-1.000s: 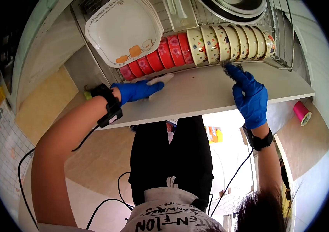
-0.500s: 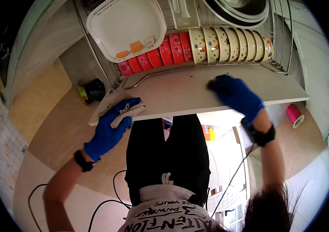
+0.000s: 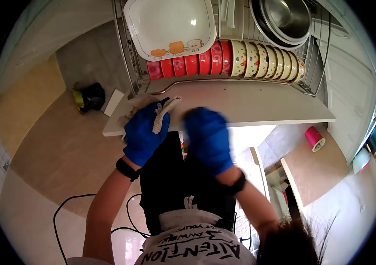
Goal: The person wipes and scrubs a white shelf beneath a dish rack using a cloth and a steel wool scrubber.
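In a blue glove, my left hand point(image 3: 146, 132) is closed on a beige cloth point(image 3: 167, 114), part of which spreads over the left end of the white shelf board point(image 3: 250, 99). My right hand point(image 3: 208, 139), also gloved in blue, is at the board's front edge, above my dark trousers. Motion blurs it; its fingers look curled, with something dark at their left side that I cannot make out. Behind the board, a wire rack point(image 3: 177, 84) carries red bowls point(image 3: 192, 65) and cream patterned bowls point(image 3: 258, 60) in a row.
A white plate point(image 3: 170, 28) with toast drawings leans on the rack, and metal basins point(image 3: 285, 22) are stacked at the right. A black bag-like item point(image 3: 92, 97) lies on the floor at left. At right lies a pink roll point(image 3: 314, 139). Cables point(image 3: 60, 207) run below.
My right hand has swept left and towards me, from over the board to its front edge. My left hand has shifted right with the cloth. The camera view has shifted slightly.
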### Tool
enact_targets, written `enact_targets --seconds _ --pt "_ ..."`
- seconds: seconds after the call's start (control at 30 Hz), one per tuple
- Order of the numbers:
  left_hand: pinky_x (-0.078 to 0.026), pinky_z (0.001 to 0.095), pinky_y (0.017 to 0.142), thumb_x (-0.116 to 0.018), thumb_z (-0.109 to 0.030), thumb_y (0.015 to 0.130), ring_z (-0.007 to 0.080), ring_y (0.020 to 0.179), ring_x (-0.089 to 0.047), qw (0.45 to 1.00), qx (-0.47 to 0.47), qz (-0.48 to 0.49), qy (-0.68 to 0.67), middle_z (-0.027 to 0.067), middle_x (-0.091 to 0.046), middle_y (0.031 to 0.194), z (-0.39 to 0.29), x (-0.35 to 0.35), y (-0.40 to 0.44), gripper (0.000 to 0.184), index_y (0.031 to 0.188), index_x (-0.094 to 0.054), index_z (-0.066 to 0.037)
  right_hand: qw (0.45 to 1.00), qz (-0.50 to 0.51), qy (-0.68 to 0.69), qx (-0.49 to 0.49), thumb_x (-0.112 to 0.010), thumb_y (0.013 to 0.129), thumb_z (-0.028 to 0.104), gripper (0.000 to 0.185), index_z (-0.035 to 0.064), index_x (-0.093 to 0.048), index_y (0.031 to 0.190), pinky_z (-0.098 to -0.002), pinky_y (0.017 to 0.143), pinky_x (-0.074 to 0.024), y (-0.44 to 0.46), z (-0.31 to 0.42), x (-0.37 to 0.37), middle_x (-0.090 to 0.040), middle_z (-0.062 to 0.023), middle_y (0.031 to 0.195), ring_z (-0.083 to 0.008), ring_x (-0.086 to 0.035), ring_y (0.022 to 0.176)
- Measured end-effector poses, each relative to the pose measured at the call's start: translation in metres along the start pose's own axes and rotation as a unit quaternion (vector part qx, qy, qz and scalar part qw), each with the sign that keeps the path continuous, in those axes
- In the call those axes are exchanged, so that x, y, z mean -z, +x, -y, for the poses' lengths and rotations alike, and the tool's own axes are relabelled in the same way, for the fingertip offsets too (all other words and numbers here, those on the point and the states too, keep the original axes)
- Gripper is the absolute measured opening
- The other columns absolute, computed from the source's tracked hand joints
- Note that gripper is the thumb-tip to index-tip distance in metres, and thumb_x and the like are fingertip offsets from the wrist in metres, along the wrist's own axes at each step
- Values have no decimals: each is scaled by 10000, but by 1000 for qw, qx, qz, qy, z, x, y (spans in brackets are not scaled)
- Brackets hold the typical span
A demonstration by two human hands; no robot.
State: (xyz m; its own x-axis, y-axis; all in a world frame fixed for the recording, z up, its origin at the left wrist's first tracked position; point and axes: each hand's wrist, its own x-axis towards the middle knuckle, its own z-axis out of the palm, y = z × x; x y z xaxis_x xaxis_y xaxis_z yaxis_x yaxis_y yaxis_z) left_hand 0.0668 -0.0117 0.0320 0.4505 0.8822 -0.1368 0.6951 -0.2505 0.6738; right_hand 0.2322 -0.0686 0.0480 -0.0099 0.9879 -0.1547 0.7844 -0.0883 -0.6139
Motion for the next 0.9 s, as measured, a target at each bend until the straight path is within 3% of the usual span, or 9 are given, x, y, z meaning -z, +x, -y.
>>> enact_targets --seconds 0.07,0.23,0.4,0.47,0.53,0.63,0.8,0.87,0.9 --pt "-495 311 644 -614 -165 793 265 721 -621 1000 -7 2 -2 134 -632 830 0 0 2 229 970 -615 -19 999 21 25 -25 -531 685 146 109 97 -528 782 -355 648 -438 14 26 6 -538 -98 822 -275 -545 792" --pt "-494 313 615 -632 -160 779 267 685 -616 1000 -12 -12 20 127 -628 781 -3 2 3 201 909 -620 -7 989 12 10 -145 -497 683 47 164 76 -561 830 -354 688 -448 -35 -79 52 -563 -113 845 -271 -546 792" --pt "-495 320 607 -616 -188 784 265 693 -606 999 13 -28 18 112 -621 797 2 -2 -3 207 925 -620 -36 994 33 87 -56 -512 684 37 268 59 -579 942 -385 782 -421 8 34 1 -568 -126 922 -304 -533 892" --pt "-491 326 583 -631 -173 780 275 666 -608 1000 5 -30 3 129 -620 756 4 -2 -1 198 885 -618 -5 995 62 38 -63 -509 698 34 258 55 -580 945 -360 769 -429 4 25 10 -564 -124 917 -296 -534 892" --pt "-486 331 569 -635 -176 778 284 649 -602 998 -11 -43 48 133 -614 742 0 -1 -2 195 870 -617 -5 963 23 -259 -68 -523 725 112 193 93 -585 907 -366 752 -444 -28 -29 22 -572 -114 903 -296 -552 861" --pt "-481 334 558 -635 -189 779 290 637 -599 997 -13 -59 44 137 -611 733 -4 0 2 199 858 -618 -7 976 26 -12 -218 -512 747 94 176 91 -615 889 -356 699 -463 -30 -101 73 -604 -101 863 -277 -581 802" --pt "-487 331 567 -633 -207 782 285 635 -606 997 11 -69 27 134 -617 734 1 -6 -6 211 854 -622 -9 982 156 7 107 -505 749 137 181 89 -630 871 -370 708 -444 25 -35 19 -604 -100 830 -276 -581 797" --pt "-501 309 617 -633 -187 767 256 689 -612 996 12 -83 38 98 -627 788 4 -8 -7 189 882 -622 -37 931 329 -129 89 -497 771 111 250 78 -603 995 -357 754 -444 55 -5 17 -592 -98 929 -272 -556 870" --pt "-506 305 624 -635 -193 767 248 697 -618 995 12 -99 18 99 -631 794 3 -8 -6 194 880 -622 -36 941 299 -104 119 -494 777 124 244 75 -604 988 -362 759 -442 49 -29 11 -591 -96 945 -273 -553 887"
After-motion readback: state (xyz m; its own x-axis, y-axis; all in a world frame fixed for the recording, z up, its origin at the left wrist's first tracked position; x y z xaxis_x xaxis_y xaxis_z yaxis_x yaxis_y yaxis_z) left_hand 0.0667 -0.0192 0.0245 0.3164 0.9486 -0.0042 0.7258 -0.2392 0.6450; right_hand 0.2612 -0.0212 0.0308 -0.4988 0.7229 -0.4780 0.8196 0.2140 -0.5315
